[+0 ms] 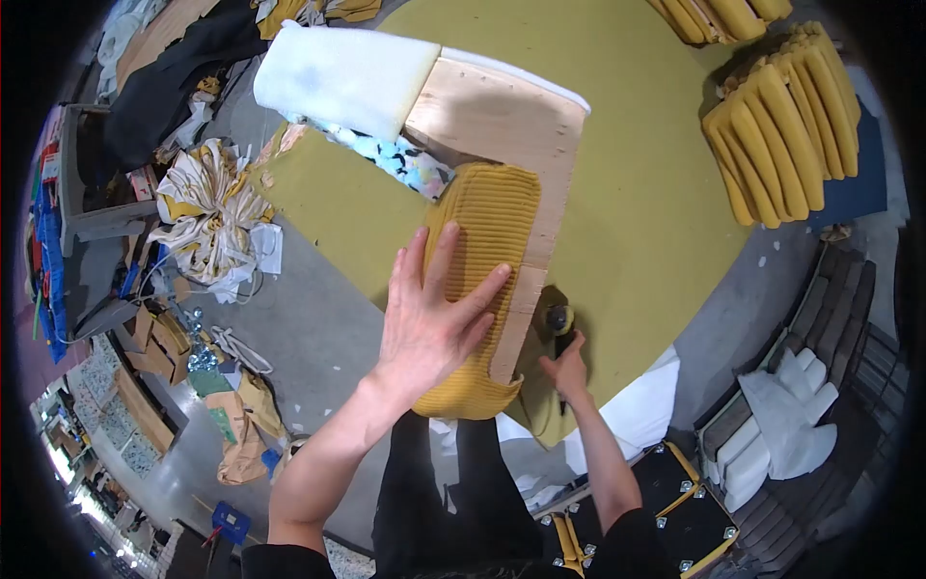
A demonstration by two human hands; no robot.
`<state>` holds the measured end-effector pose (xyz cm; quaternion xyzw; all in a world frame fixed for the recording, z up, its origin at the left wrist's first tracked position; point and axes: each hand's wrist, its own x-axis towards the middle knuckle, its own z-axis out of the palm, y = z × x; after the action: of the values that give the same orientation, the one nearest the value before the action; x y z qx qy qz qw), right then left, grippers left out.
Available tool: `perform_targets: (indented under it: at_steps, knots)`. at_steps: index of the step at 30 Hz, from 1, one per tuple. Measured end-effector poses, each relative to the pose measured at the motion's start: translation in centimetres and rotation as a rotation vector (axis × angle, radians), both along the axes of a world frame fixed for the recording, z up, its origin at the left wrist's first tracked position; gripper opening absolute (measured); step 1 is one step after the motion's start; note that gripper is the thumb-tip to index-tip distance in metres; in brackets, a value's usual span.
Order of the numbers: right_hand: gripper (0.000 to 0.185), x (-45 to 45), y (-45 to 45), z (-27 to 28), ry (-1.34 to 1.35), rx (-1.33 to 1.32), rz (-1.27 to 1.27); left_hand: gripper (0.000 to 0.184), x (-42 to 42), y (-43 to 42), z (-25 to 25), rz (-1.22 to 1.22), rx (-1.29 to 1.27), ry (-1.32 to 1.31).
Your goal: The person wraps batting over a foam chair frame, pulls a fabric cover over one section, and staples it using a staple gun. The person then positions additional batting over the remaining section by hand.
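A wooden furniture frame (482, 101) stands in front of me, with white padding (347, 82) over its far left part. Mustard corduroy cover (497, 212) wraps the near arm of this frame, and bare wood shows along its right side. My left hand (434, 314) lies on the corduroy, fingers spread and palm down. To the right of the frame and lower, my right hand (567, 372) is closed around a black and yellow staple gun (559, 323). Speckled foam (391, 159) shows on the frame's inner side.
Olive fabric (656, 193) covers the work surface under the frame. Folded mustard pieces (786, 125) are stacked at the right, above dark grey cushions (820, 323). Bundled fabric (212, 212) and a paper bag (241, 434) lie at the left. Black-backed panels (666, 492) stand near my right elbow.
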<state>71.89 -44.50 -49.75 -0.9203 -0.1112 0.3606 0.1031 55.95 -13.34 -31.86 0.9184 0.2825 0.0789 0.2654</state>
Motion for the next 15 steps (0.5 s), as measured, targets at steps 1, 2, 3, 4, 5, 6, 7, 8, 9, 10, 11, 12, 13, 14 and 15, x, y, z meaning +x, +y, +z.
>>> perform_targets:
  at_steps: [1,2,3,4,5,6,7,8,9,10,11,12,13,14,15]
  knots:
    - [0.091,1.7,1.1,2.5,0.066,-0.077,-0.086,0.06,-0.1,0.2,-0.1,-0.003,0.003,-0.012]
    - [0.078,3.6,1.6,5.2,0.046,-0.001,-0.023,0.059,-0.2,0.2,-0.1,-0.003,0.003,-0.019]
    - [0.078,5.1,1.2,7.4,0.036,-0.002,-0.014,0.059,-0.2,0.1,-0.2,0.005,0.002,-0.029]
    - [0.07,6.3,0.7,9.3,0.099,0.144,-0.001,0.061,-0.3,0.1,-0.4,0.0,-0.019,-0.055]
    - [0.062,6.8,1.0,11.3,0.166,0.29,0.015,0.063,-0.4,0.3,-0.5,-0.005,-0.04,-0.077]
    - [0.053,7.0,2.8,15.1,0.239,0.375,-0.045,0.063,-0.6,0.3,-0.4,0.0,-0.042,-0.076]
    - [0.046,7.2,5.0,18.9,0.313,0.461,-0.11,0.063,-0.5,0.4,-0.4,-0.014,-0.024,-0.059]
    - [0.041,7.7,6.7,20.9,0.377,0.553,-0.087,0.064,-0.6,0.4,-0.3,-0.033,-0.01,-0.042]
    - [0.037,8.3,8.2,22.5,0.44,0.643,-0.069,0.064,-0.6,0.2,-0.2,-0.04,-0.018,-0.038]
    - [0.031,9.3,9.4,23.8,0.385,0.57,0.08,0.065,-0.6,0.3,-0.1,-0.042,-0.02,-0.019]
    - [0.018,9.7,11.3,24.5,0.267,0.627,0.255,0.065,-0.5,0.4,0.0,-0.043,-0.021,-0.002]
    - [0.018,9.7,12.9,24.9,0.242,0.647,0.327,0.065,-0.5,0.4,-0.1,-0.046,-0.023,-0.001]
    - [0.018,9.8,14.2,25.0,0.216,0.666,0.4,0.066,-0.5,0.4,-0.2,-0.043,-0.029,-0.01]
    - [0.018,10.1,15.0,24.8,0.217,0.664,0.398,0.067,-0.5,0.4,-0.2,-0.039,-0.035,-0.018]
    - [0.019,10.4,15.8,24.6,0.181,0.625,0.507,0.067,-0.5,0.3,-0.2,-0.043,-0.037,-0.02]
